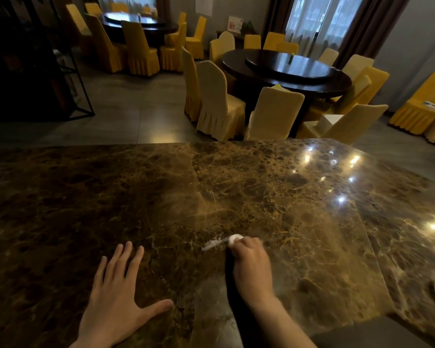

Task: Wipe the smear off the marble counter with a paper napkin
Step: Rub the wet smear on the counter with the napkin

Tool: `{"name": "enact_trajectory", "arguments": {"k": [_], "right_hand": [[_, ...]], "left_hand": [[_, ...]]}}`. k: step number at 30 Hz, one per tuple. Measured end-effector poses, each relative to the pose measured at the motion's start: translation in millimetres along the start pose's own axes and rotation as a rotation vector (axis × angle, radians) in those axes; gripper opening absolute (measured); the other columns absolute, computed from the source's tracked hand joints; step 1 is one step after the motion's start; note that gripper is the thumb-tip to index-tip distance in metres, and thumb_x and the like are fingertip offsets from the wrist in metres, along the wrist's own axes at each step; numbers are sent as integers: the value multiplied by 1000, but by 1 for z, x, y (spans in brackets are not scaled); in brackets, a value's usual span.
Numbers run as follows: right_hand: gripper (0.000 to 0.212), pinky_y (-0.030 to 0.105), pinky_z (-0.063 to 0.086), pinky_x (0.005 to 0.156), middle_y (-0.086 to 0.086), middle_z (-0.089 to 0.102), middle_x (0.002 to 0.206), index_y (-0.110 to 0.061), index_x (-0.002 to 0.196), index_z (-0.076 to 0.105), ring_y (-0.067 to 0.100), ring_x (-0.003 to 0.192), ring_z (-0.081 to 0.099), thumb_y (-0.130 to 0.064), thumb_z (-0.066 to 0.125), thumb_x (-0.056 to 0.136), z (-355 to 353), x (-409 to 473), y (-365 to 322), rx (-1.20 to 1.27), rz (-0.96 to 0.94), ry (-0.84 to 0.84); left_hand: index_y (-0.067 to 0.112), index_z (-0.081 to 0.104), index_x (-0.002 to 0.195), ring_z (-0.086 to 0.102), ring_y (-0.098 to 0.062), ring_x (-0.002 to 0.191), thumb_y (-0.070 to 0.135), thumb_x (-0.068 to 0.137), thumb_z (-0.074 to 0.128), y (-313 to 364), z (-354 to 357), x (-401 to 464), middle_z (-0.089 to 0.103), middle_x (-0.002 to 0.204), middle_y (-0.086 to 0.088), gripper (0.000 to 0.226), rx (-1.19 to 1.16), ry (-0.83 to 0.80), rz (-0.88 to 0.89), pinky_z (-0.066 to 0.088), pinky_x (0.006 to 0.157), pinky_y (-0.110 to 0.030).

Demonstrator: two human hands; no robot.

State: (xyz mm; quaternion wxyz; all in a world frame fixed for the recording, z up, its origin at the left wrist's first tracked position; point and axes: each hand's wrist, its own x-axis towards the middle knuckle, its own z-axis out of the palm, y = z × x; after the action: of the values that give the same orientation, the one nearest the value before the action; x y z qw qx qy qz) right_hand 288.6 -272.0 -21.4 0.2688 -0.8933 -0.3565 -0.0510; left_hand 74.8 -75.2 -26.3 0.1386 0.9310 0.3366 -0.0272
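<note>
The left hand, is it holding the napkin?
No, the left hand lies flat and empty on the marble counter, while the right hand presses the balled napkin onto it.

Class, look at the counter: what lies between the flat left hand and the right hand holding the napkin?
Only bare marble counter in the head view; the left hand and right hand with its napkin stay apart.

floor [126,101]: grey tile | round dark tables [286,71] | yellow-covered chairs [219,101] | curtained windows [319,18]
</note>
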Motion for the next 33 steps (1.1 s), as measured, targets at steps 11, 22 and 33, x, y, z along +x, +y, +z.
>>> {"name": "enact_trajectory", "arguments": {"k": [11, 22, 33], "right_hand": [[19, 29, 49, 74, 1, 68, 100, -12, 103, 78, 22, 92, 59, -2, 73, 88, -7, 18, 31, -26, 117, 76], [16, 33, 42, 62, 0, 66, 76, -19, 87, 79, 24, 79, 57, -5, 72, 87, -29, 20, 49, -103, 169, 82], [12, 38, 54, 73, 1, 76, 89, -16, 100, 79, 22, 87, 67, -12, 70, 94, -25, 40, 33, 70, 184, 30]], "left_hand": [[32, -27, 153, -34, -14, 150, 117, 46, 17, 3, -4, 0, -33, 164, 4, 144, 13, -29, -8, -15, 128, -48], [32, -32, 149, -35, -14, 149, 117, 44, 17, 3, -4, 2, -37, 161, 5, 144, 24, -51, -7, -17, 127, -47], [33, -34, 148, -32, -16, 151, 117, 44, 15, 6, -6, 1, -36, 161, 4, 143, 46, -52, -18, -17, 128, -48]]}}
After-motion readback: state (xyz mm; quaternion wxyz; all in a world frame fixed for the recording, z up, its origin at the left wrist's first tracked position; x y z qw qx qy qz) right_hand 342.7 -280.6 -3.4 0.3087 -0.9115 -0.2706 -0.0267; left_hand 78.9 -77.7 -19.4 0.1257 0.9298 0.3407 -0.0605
